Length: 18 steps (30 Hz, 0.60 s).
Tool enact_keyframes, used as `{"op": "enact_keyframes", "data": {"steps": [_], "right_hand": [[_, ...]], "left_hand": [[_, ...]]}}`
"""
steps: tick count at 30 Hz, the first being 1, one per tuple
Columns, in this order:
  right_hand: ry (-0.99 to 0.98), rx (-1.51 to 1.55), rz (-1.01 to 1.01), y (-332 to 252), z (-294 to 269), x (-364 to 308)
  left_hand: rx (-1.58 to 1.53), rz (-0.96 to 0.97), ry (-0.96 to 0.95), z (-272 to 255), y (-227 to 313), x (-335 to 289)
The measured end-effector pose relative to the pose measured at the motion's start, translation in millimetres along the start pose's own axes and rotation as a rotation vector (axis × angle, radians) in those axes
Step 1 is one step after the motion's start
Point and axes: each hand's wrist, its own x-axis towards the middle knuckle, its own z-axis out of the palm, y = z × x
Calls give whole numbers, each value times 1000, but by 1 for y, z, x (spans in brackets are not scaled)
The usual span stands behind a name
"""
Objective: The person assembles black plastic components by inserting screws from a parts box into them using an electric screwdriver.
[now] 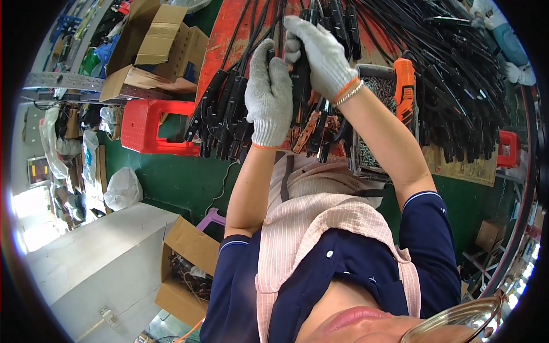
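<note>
My left hand [270, 97], in a white knit glove, is raised over the bench with its fingers close together. A small dark piece shows between thumb and fingers; most of it is hidden. To its right, my gloved right hand [325, 57] has its fingers curled round a long black electrode holder [299, 86]. Its far end is partly covered by the glove. Copper-coloured jaws [306, 132] lie below the hands at the near edge. Several more black holders [229, 106] with cables lie beside my left hand.
Right of my right forearm are a metal tray of screws [374, 80] and an orange power screwdriver [404, 88]. A big heap of black cabled holders [457, 97] covers the bench's right side. A red stool [143, 126] and open carton [163, 51] stand left. Another person's gloved hand [519, 74] is far right.
</note>
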Motion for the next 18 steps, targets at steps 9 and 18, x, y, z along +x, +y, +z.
{"op": "enact_keyframes", "data": {"steps": [9, 18], "right_hand": [[242, 28, 116, -50, 14, -32], [361, -1600, -1113, -89, -102, -69]], "left_hand": [[9, 303, -231, 21, -4, -6], [-1039, -899, -759, 65, 30, -64]]}}
